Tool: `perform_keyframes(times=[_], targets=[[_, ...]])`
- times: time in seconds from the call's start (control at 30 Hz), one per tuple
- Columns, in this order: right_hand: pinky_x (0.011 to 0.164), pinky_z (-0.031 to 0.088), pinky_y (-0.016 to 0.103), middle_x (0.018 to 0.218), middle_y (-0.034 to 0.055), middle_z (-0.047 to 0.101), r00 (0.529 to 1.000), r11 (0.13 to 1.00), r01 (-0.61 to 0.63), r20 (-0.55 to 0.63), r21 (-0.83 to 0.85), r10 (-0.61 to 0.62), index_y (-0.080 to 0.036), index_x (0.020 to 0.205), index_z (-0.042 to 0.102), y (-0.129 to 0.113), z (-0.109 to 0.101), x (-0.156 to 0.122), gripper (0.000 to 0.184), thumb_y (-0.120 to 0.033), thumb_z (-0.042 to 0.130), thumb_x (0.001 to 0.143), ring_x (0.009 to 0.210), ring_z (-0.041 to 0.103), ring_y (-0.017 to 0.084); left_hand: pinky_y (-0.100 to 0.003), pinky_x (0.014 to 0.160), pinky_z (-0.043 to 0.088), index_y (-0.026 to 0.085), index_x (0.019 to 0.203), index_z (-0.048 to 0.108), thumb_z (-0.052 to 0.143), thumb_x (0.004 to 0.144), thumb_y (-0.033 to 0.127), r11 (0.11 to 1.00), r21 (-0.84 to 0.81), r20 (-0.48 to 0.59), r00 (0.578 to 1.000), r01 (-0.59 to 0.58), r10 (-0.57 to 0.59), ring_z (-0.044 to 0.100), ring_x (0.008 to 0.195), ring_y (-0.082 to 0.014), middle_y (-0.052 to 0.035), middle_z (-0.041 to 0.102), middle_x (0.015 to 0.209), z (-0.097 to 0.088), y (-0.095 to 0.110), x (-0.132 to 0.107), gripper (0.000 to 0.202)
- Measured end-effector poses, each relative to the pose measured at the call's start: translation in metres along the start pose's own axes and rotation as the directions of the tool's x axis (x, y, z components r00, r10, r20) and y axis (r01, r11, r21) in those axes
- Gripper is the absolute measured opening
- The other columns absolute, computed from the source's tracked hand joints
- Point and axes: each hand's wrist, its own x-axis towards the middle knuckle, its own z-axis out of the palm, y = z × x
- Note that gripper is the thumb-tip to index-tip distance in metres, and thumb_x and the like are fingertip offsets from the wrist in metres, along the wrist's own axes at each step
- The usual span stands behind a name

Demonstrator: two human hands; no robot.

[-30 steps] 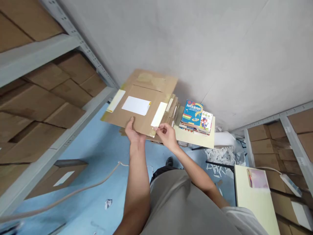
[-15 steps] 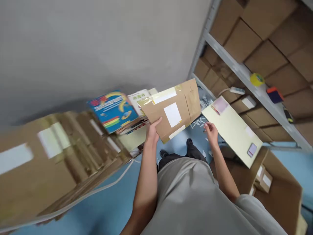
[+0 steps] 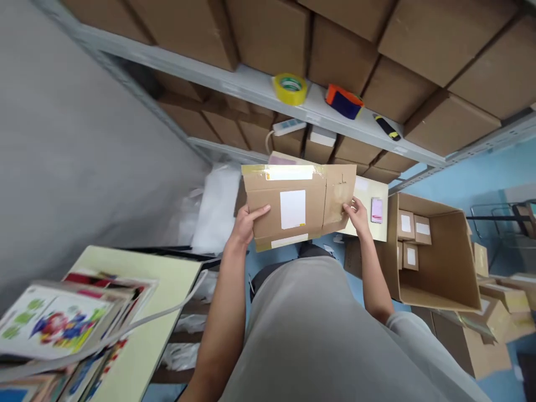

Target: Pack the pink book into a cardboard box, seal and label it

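Observation:
A flattened cardboard box with white labels and yellowish tape along its edges is held up in front of my body. My left hand grips its left edge, thumb lying on the front face. At the right end, my right hand pinches the flap between thumb and fingers. Behind the cardboard is a pale tabletop, partly covered by it. On that top lies a phone with a lit screen, just right of my right hand.
A metal shelf full of brown boxes spans the back, with yellow tape, an orange-and-blue item and a cutter knife. At right stands an open carton holding small labelled boxes. Books are stacked on a left table.
My view has swung right towards the shelf, the cardboard with it. My right hand, free before, has taken hold of the cardboard's right flap. My left hand keeps its grip.

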Motion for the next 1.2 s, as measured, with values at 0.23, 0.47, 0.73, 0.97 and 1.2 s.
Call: perform_keyframes(times=[0.23, 0.47, 0.73, 0.97, 1.2], targets=[[0.088, 0.066, 0.045, 0.098, 0.0062, 0.077, 0.988, 0.995, -0.053, -0.148, -0.085, 0.040, -0.023, 0.125, 0.064, 0.037, -0.044, 0.066, 0.065, -0.071, 0.076, 0.084, 0.084, 0.077, 0.027, -0.054, 0.122, 0.062, 0.022, 0.121, 0.071, 0.097, 0.073, 0.057, 0.931, 0.246, 0.014, 0.961, -0.271, 0.276, 0.079, 0.130, -0.0355, -0.0156, 0.083, 0.133, 0.094, -0.037, 0.112, 0.065], [0.097, 0.065, 0.049, 0.120, 0.0170, 0.080, 0.958, 0.972, -0.161, -0.264, -0.172, 0.112, -0.026, 0.120, 0.060, 0.068, -0.037, 0.058, 0.043, -0.054, 0.063, 0.088, 0.105, 0.077, 0.032, -0.056, 0.129, 0.055, 0.025, 0.116, 0.065, 0.091, 0.077, 0.057, 0.920, 0.294, 0.094, 0.965, -0.260, 0.243, 0.076, 0.132, -0.0348, -0.0144, 0.081, 0.126, 0.124, -0.065, 0.135, 0.057], [0.094, 0.066, 0.050, 0.117, 0.0144, 0.082, 0.978, 0.964, -0.197, -0.106, -0.177, 0.180, -0.021, 0.150, 0.065, 0.063, -0.037, 0.040, 0.058, -0.048, 0.055, 0.100, 0.103, 0.076, 0.032, -0.056, 0.131, 0.053, 0.024, 0.125, 0.078, 0.071, 0.084, 0.047, 0.913, 0.358, 0.239, 0.964, -0.196, 0.114, 0.070, 0.143, -0.0375, -0.0098, 0.083, 0.134, 0.126, -0.054, 0.124, 0.048], [0.111, 0.065, 0.050, 0.162, 0.0149, 0.072, 0.991, 0.985, -0.128, 0.018, -0.113, 0.131, -0.025, 0.163, 0.067, 0.030, -0.032, 0.041, 0.062, -0.051, 0.052, 0.109, 0.124, 0.076, 0.029, -0.053, 0.138, 0.046, 0.024, 0.153, 0.076, 0.063, 0.104, 0.070, 0.885, 0.429, 0.286, 0.956, -0.181, 0.057, 0.065, 0.154, -0.0353, -0.0122, 0.076, 0.156, 0.131, -0.043, 0.085, 0.068], [0.110, 0.067, 0.052, 0.163, 0.0220, 0.071, 0.988, 0.985, -0.153, -0.024, -0.078, 0.151, -0.020, 0.159, 0.069, 0.019, -0.042, 0.038, 0.084, -0.083, 0.062, 0.104, 0.136, 0.075, 0.037, -0.055, 0.131, 0.055, 0.020, 0.147, 0.080, 0.054, 0.106, 0.087, 0.835, 0.502, 0.239, 0.964, -0.226, 0.118, 0.073, 0.144, -0.0362, -0.0158, 0.080, 0.148, 0.127, -0.038, 0.071, 0.082]])
